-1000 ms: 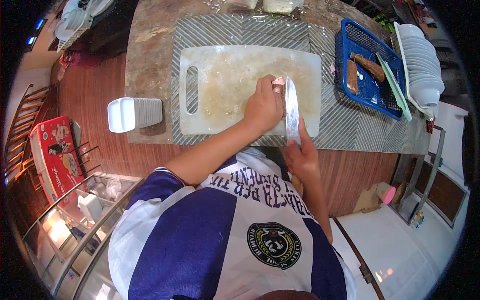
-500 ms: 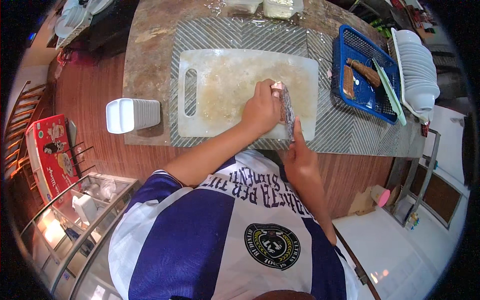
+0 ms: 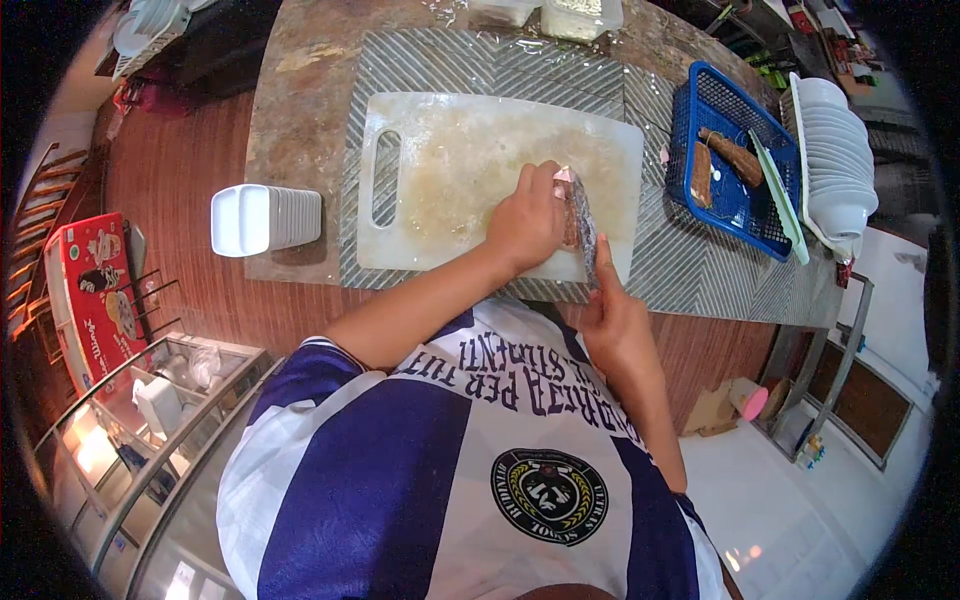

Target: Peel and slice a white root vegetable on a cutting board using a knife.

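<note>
A white cutting board (image 3: pixel 480 150) with a slot handle lies on the striped mat, its surface stained and wet. Over its right part my left hand (image 3: pixel 530 222) is closed on a brown-skinned root (image 3: pixel 571 228), which has a pale pinkish end on the far side. Along the root's right side runs the dark, mottled blade of a knife (image 3: pixel 585 215), pressed close against it. My right hand (image 3: pixel 618 330) grips the knife at the board's near edge, with a finger stretched along it. The handle is mostly hidden in that hand.
Right of the board stands a blue basket (image 3: pixel 684 140) with brown roots (image 3: pixel 735 158) and a pale green flat piece (image 3: pixel 780 195). Beyond it are stacked white bowls (image 3: pixel 838 165). White stacked containers (image 3: pixel 265 220) stand left; clear tubs (image 3: pixel 580 18) sit at the far edge.
The view has shifted slightly. Both hands keep their hold on the root and knife, with the blade still along the root's right side.
</note>
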A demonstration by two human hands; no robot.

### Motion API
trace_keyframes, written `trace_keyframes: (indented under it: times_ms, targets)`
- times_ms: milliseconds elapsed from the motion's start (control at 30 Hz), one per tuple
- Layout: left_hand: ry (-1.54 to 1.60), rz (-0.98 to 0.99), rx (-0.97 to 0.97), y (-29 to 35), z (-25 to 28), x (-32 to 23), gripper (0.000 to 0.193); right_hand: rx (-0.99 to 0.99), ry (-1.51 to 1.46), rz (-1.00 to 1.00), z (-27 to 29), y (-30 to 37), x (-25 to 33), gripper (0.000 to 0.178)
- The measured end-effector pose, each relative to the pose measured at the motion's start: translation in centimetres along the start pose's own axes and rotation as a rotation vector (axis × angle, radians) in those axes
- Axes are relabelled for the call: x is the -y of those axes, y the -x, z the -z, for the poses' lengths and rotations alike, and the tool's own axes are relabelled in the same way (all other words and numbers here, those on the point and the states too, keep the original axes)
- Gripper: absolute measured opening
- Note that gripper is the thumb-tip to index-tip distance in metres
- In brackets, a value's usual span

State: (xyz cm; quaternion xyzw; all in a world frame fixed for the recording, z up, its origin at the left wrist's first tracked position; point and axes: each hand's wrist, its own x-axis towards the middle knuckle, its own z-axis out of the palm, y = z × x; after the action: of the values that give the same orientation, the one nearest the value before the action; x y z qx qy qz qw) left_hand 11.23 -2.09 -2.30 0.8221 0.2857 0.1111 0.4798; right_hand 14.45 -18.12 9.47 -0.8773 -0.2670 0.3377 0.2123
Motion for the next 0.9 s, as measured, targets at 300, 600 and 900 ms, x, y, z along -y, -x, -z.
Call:
trace_keyframes:
  times_ms: [300, 600, 900]
  targets:
    - [-0.008, -0.064, -0.005, 0.3, -0.1, 0.5, 0.046, 0.023, -0.028, 0.005, 0.6, -0.4, -0.5, 0.074]
    - [0.039, -0.012, -0.007, 0.2, 0.0, 0.1, 0.036, 0.145, -0.468, -0.121, 1.0, -1.2, -3.2, 0.070]
    - [0.007, -0.061, -0.076, 0.1, -0.6, 0.6, 0.040, -0.049, -0.066, 0.051, -1.2, -0.3, -1.3, 0.075]
